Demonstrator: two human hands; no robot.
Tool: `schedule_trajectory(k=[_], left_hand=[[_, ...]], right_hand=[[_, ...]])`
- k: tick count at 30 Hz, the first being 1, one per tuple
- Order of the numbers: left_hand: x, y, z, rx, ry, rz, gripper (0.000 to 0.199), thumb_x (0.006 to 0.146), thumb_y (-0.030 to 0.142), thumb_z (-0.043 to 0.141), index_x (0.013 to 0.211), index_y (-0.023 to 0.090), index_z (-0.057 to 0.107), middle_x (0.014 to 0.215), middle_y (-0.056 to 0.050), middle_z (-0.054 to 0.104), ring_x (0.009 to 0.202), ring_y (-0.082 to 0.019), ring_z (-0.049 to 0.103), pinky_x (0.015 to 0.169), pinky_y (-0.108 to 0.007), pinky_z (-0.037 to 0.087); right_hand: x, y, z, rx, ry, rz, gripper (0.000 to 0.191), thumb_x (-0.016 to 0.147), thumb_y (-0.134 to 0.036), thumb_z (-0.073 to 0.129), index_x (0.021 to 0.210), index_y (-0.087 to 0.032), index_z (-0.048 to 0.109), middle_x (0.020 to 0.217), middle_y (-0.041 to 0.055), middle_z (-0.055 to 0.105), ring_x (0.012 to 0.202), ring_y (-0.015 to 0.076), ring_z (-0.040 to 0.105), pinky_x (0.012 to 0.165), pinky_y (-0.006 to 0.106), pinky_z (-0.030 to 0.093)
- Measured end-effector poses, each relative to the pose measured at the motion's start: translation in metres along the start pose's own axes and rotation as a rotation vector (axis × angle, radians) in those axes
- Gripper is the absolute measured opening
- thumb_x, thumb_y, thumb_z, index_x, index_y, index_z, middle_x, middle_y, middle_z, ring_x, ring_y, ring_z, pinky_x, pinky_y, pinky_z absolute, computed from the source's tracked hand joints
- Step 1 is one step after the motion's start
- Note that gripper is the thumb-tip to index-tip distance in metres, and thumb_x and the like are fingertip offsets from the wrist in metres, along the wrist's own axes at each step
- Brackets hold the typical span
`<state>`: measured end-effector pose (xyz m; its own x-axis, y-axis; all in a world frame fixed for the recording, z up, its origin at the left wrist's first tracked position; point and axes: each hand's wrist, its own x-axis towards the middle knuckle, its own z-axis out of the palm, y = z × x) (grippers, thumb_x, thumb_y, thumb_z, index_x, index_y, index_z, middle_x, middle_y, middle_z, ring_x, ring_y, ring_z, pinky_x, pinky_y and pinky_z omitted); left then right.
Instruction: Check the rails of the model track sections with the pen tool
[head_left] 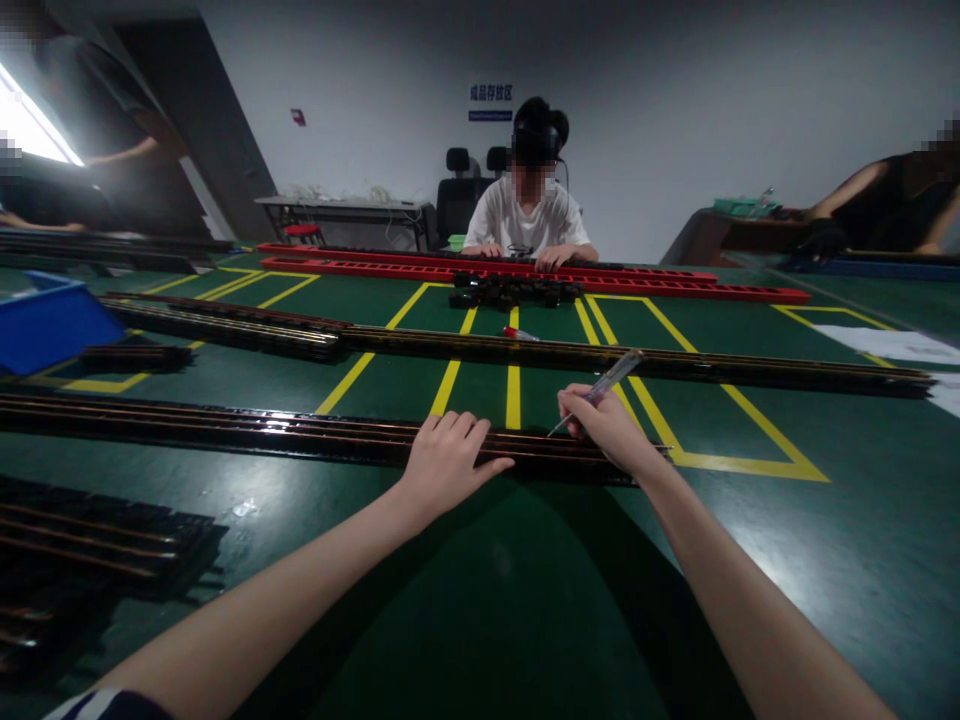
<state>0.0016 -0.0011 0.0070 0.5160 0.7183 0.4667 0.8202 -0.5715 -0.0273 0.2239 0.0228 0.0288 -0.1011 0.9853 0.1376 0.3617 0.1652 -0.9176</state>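
Note:
My left hand point(448, 455) lies over a long black rail point(300, 432) with thin copper-coloured strips along it. Its fingers reach across to the far side, and the thumb is stretched out apart near the front edge. Between the fingers and thumb of my right hand point(600, 425) is a screwdriver point(616, 374) with a greyish see-through handle. The handle tilts up to the right, while the thin shaft points down at the rail near its right end. Whether the tip touches the rail I cannot tell.
Another long black rail point(660, 363) crosses the table behind, with a small red-tipped clear tool point(519, 334) beside it. More rails point(97, 540) lie front left, near a blue bin point(56, 322). Across the table, a person in white point(529, 215) works at red rails point(750, 290).

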Motion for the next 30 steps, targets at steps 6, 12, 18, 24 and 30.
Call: schedule_trajectory(k=[6,12,18,24,30], left_hand=[[0.000,0.001,-0.001,-0.010,0.004,0.002,0.054,0.086,0.059,0.039,0.101,0.012,0.062,0.097,-0.010,0.066,0.088,-0.023,0.060,0.077,-0.039,0.046],[0.000,0.003,0.000,-0.027,0.002,0.009,0.052,0.086,0.057,0.041,0.106,0.013,0.060,0.101,-0.010,0.065,0.091,-0.023,0.060,0.080,-0.040,0.046],[0.001,0.007,0.000,-0.020,0.004,0.029,0.052,0.086,0.056,0.042,0.107,0.012,0.060,0.103,-0.011,0.065,0.093,-0.023,0.060,0.081,-0.040,0.046],[0.000,0.006,0.002,-0.032,0.024,0.032,0.050,0.086,0.055,0.042,0.106,0.012,0.060,0.103,-0.011,0.065,0.094,-0.023,0.060,0.082,-0.040,0.046],[0.000,0.006,0.002,-0.027,0.019,0.036,0.048,0.086,0.054,0.043,0.105,0.012,0.061,0.100,-0.011,0.066,0.092,-0.023,0.060,0.081,-0.039,0.046]], right_hand=[[-0.004,-0.010,0.002,-0.123,0.040,-0.008,0.032,0.084,-0.040,0.043,0.059,-0.020,0.048,0.046,-0.0038,0.045,0.044,0.0102,0.044,0.047,0.023,0.033],[-0.003,-0.009,0.003,-0.136,0.053,-0.019,0.033,0.084,-0.040,0.044,0.059,-0.020,0.048,0.046,-0.0035,0.046,0.044,0.0100,0.044,0.046,0.023,0.034],[-0.002,-0.009,0.006,-0.131,0.065,-0.051,0.032,0.084,-0.039,0.043,0.058,-0.020,0.047,0.046,-0.0038,0.045,0.043,0.0100,0.044,0.045,0.023,0.032],[-0.001,-0.012,0.013,-0.135,0.056,-0.057,0.032,0.084,-0.038,0.043,0.058,-0.020,0.047,0.047,-0.0040,0.046,0.044,0.0103,0.045,0.047,0.023,0.034],[0.001,-0.012,0.017,-0.132,0.061,-0.044,0.033,0.084,-0.041,0.044,0.058,-0.020,0.048,0.047,-0.0036,0.047,0.044,0.0105,0.045,0.046,0.023,0.034]])
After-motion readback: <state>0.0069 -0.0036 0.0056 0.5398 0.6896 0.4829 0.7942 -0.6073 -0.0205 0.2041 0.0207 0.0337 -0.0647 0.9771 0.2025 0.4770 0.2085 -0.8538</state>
